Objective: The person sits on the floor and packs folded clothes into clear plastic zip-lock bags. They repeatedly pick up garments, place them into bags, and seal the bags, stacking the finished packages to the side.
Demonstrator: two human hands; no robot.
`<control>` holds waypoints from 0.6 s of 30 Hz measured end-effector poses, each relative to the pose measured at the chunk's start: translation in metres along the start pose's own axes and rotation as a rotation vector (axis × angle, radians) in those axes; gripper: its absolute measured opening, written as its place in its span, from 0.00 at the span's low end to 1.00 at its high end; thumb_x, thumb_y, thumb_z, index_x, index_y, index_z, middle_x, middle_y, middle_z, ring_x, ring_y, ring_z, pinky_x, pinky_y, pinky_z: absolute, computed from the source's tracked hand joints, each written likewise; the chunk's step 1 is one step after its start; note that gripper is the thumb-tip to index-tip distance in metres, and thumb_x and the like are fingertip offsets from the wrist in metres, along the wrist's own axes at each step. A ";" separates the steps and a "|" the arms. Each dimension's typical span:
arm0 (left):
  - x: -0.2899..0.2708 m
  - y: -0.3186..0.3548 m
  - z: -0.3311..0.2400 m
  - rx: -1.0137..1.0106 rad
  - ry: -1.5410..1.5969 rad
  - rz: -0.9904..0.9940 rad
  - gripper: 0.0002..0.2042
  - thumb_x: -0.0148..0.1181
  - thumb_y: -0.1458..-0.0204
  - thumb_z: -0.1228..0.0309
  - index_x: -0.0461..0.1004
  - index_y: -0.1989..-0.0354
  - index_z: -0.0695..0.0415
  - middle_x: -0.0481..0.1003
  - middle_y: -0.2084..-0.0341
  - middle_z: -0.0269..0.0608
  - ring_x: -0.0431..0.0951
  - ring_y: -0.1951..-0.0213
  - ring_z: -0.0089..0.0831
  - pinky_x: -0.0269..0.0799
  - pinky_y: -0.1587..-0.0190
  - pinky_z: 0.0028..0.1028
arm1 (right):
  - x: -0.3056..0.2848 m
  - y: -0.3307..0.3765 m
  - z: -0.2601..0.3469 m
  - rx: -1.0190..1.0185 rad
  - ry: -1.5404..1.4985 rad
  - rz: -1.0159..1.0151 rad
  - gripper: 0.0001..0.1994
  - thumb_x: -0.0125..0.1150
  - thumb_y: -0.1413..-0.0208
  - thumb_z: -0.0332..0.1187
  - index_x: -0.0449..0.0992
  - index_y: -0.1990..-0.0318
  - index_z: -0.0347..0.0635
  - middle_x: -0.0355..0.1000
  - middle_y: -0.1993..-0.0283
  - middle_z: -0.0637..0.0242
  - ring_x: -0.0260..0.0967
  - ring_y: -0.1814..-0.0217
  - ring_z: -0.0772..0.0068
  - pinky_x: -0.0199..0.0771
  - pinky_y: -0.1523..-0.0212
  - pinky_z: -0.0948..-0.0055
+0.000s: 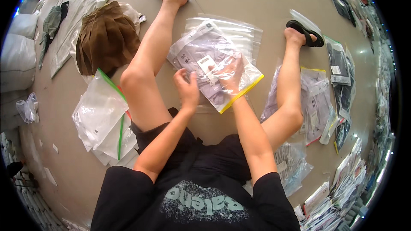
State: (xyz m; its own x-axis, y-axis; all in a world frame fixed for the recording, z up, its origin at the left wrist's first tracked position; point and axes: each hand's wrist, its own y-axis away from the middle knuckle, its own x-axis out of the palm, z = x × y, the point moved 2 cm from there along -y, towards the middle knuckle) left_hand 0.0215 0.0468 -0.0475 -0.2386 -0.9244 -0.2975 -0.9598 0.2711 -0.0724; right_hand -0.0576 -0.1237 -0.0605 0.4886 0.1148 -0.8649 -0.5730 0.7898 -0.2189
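My right hand (231, 75) reaches through the yellow-edged mouth of a clear zip bag (246, 89) and shows through the plastic. Its fingers look stretched over a folded pale lilac garment (195, 51) inside, though glare blurs them. A white barcode label (206, 65) lies near its fingertips. Beside the bag's left edge, my left hand (187, 89) is raised with loosely curled fingers apart, holding nothing. The bag rests partly on a stack of clear plastic bags (250, 38) between my legs.
A brown pleated skirt (107, 38) and green-edged clear bags (96, 111) lie to the left. On the right are bagged lilac garments (314, 102), bagged dark clothes (340, 72) and a heap of packages (342, 184). White sacks (17, 55) line the far left.
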 end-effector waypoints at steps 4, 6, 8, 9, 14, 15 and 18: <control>0.003 -0.023 0.066 -0.576 0.307 -0.007 0.24 0.61 0.31 0.55 0.71 0.39 0.65 0.76 0.49 0.46 0.77 0.48 0.37 0.75 0.47 0.36 | -0.003 -0.014 0.002 0.114 -0.191 0.278 0.54 0.82 0.57 0.58 0.65 0.29 0.30 0.66 0.28 0.38 0.65 0.27 0.36 0.70 0.32 0.46; 0.009 -0.025 0.067 -0.700 0.473 0.063 0.26 0.55 0.29 0.49 0.72 0.38 0.62 0.77 0.50 0.43 0.77 0.49 0.35 0.74 0.46 0.34 | 0.012 -0.013 -0.016 0.190 -0.396 0.283 0.56 0.84 0.58 0.53 0.60 0.26 0.31 0.72 0.32 0.43 0.73 0.32 0.44 0.73 0.34 0.54; 0.011 -0.026 0.049 -0.868 0.631 0.147 0.28 0.51 0.28 0.44 0.74 0.38 0.58 0.78 0.50 0.37 0.77 0.51 0.30 0.73 0.45 0.31 | 0.024 -0.013 -0.042 0.226 -0.555 0.342 0.40 0.82 0.52 0.42 0.73 0.34 0.32 0.79 0.42 0.50 0.79 0.44 0.59 0.79 0.44 0.61; 0.005 -0.031 0.048 -0.862 0.624 0.159 0.33 0.45 0.28 0.38 0.72 0.32 0.56 0.78 0.42 0.38 0.77 0.44 0.32 0.72 0.39 0.34 | 0.018 -0.019 -0.027 0.239 -0.629 0.465 0.36 0.81 0.51 0.40 0.75 0.37 0.32 0.80 0.45 0.52 0.80 0.47 0.61 0.80 0.47 0.63; 0.031 -0.020 0.021 -0.787 1.216 0.203 0.42 0.37 0.28 0.33 0.56 0.21 0.57 0.63 0.24 0.44 0.64 0.26 0.43 0.59 0.24 0.44 | 0.009 -0.001 0.007 0.348 -1.126 0.563 0.34 0.83 0.53 0.40 0.78 0.40 0.32 0.82 0.46 0.53 0.79 0.42 0.55 0.78 0.42 0.60; 0.029 -0.020 0.019 -0.759 1.224 0.254 0.44 0.36 0.30 0.31 0.55 0.20 0.57 0.62 0.23 0.44 0.63 0.25 0.44 0.58 0.23 0.45 | 0.004 -0.005 0.020 0.165 -0.796 0.511 0.43 0.85 0.53 0.44 0.72 0.32 0.32 0.79 0.39 0.50 0.77 0.36 0.52 0.76 0.38 0.59; 0.021 -0.017 -0.004 -0.747 1.293 0.392 0.48 0.35 0.33 0.27 0.53 0.19 0.56 0.59 0.22 0.44 0.61 0.24 0.45 0.55 0.22 0.46 | -0.019 0.011 0.048 0.091 -0.757 0.584 0.56 0.86 0.55 0.50 0.60 0.23 0.34 0.75 0.33 0.47 0.75 0.32 0.48 0.73 0.33 0.59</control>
State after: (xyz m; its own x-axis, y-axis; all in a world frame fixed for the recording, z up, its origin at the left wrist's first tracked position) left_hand 0.0321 0.0220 -0.0489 -0.0669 -0.5303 0.8451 -0.5670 0.7172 0.4052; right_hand -0.0412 -0.0880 -0.0249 0.4555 0.8387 -0.2985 -0.8229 0.5246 0.2181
